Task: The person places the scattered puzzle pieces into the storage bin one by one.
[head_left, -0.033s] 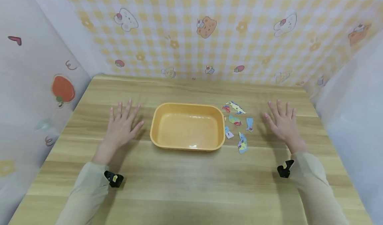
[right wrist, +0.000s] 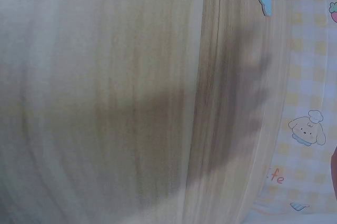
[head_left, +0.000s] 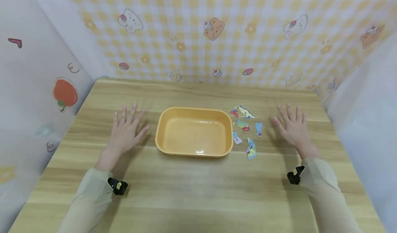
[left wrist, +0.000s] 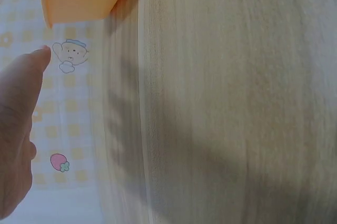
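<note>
My left hand (head_left: 125, 133) is spread palm down to the left of a shallow yellow plastic tray (head_left: 194, 155), fingers straight and holding nothing. On the far right my right hand (head_left: 294, 129) is spread the same way, its thumb towards several flat, irregular printed pieces. These lie just right of the tray: a long cream piece (head_left: 245, 111), a small red one (head_left: 234, 113), a green and red one (head_left: 243, 125), a blue one (head_left: 258, 129), a blue and lilac one (head_left: 237, 138) and a blue and yellow one (head_left: 251, 149). Nothing shows inside the tray.
Everything lies on a wood-grain table (head_left: 192, 191). Behind it stands a yellow checked wall covering (head_left: 186, 26) with cartoon prints, and white sheets (head_left: 28, 88) flank both sides. A small black device (head_left: 118, 186) is worn at each wrist over the pale sleeves.
</note>
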The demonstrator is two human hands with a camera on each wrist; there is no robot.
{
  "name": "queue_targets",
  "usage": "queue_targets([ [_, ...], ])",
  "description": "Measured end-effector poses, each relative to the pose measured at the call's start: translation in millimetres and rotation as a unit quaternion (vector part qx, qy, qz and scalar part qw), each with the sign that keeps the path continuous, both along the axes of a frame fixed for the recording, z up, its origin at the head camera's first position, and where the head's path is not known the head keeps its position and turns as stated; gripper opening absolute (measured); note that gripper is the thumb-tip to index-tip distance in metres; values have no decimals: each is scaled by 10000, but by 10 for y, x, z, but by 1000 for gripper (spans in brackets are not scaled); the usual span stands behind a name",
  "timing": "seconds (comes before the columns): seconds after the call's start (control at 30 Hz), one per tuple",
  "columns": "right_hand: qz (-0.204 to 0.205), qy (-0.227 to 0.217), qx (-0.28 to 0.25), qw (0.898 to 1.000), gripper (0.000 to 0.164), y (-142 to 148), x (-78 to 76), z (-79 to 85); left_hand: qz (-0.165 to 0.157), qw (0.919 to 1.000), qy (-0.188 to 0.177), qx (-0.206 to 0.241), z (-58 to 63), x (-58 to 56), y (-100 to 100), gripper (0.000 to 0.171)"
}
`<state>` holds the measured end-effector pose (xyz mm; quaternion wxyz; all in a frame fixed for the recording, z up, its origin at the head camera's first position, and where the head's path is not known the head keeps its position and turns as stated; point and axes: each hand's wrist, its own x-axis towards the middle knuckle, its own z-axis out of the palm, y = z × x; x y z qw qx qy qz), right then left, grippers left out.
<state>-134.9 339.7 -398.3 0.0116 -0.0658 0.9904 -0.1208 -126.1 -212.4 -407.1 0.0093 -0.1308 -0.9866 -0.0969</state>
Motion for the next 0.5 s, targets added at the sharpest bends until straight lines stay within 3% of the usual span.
queue_targets([
  [0.3, 3, -137, -44, 9999, 63, -103, -45, 30, -63, 9996, -119, 253, -29, 4, 2, 61],
  [0.5, -166, -133, -187, 9996, 67, -145, -65, 131, 34, 9931, -511, 1052, -32, 20, 70, 66],
])
